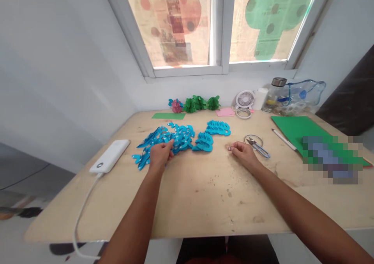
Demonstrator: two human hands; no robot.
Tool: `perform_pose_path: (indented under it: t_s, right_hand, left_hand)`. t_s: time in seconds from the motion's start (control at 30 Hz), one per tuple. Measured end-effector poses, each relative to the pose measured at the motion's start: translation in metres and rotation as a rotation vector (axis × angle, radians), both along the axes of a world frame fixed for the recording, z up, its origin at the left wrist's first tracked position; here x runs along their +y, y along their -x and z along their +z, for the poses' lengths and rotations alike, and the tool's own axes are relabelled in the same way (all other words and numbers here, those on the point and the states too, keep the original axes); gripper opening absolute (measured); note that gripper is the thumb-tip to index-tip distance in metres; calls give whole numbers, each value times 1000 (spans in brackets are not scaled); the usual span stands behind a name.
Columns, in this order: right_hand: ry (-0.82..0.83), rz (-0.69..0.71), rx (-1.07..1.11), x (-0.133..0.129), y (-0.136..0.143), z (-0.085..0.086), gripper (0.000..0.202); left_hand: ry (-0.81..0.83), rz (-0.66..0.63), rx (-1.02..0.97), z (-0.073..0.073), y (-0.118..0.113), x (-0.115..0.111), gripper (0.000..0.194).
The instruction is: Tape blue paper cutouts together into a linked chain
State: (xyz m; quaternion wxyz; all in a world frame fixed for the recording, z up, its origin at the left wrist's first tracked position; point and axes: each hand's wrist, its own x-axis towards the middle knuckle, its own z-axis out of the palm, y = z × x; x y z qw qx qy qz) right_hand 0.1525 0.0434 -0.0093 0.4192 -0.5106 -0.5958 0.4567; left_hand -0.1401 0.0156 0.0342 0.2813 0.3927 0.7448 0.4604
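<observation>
Blue folded paper cut-outs (pixel 182 135) lie in a loose pile at the middle left of the table, some with small white spots. My left hand (pixel 161 155) is at the pile's front, its thumb and fingers closed on a blue paper cut-out; the curled fingers hide part of it. Two neater stacks of blue pleated paper, a near stack (pixel 203 142) and a far stack (pixel 218 127), lie between my hands. My right hand (pixel 244 151) is closed in a pinch low over the bare wood. A tiny pale thing shows at its fingertips, too small to name.
Thread snips (pixel 258 147) and a wire ring (pixel 253 139) lie beside my right hand. Further right are a white pen (pixel 284 139) and green sheets (pixel 295 127). A white power bank (pixel 110 156) sits left. Paper ornaments (pixel 199 103), a fan (pixel 245 99) and a bottle (pixel 273 96) stand behind.
</observation>
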Motion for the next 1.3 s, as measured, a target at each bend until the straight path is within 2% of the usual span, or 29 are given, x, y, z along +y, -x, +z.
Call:
perform_pose_path:
  t_s: [0.07, 0.13, 0.17, 0.2, 0.3, 0.37, 0.43, 0.6, 0.73, 0.9, 1.03, 1.17, 1.3]
  right_hand:
    - [-3, 4, 13, 2, -1, -3, 20]
    - [-6, 11, 23, 3, -1, -5, 19]
    - [-8, 13, 23, 4, -2, -6, 19]
    - [-10, 15, 21, 4, -2, -7, 18]
    - [-13, 18, 22, 5, -2, -9, 17]
    - [-23, 30, 35, 7, -3, -11, 16]
    - [-38, 45, 43, 9, -3, -14, 15]
    - [-60, 51, 72, 12, -2, -20, 10]
    - [-62, 40, 95, 12, -2, -22, 7]
    - [-59, 31, 144, 10, -2, -17, 9]
    - [-54, 44, 217, 7, -3, -7, 17]
    - [-6, 60, 363, 4, -3, -1, 20]
    - [19, 53, 341, 2, -3, 1, 23]
  left_hand:
    - [-6, 67, 320, -7, 5, -7, 30]
    - [-107, 137, 564, -13, -5, -12, 26]
    - [-142, 96, 632, -16, -14, -13, 24]
    - [-158, 2, 691, -19, -25, -14, 23]
    - [-246, -396, 845, -26, -61, -8, 16]
    - [-266, -559, 928, -27, -78, 0, 14]
    - [-213, -642, 1007, -27, -87, 7, 14]
    - [-81, -663, 1199, -27, -89, 17, 12]
    - [-126, -669, 1184, -30, -85, 16, 10]
    - [-289, -607, 1058, -30, -89, 6, 11]
    - [-394, -684, 947, -29, -105, -11, 16]
    - [-373, -738, 895, -33, -119, -22, 17]
    - [-388, -785, 866, -38, -122, -24, 17]
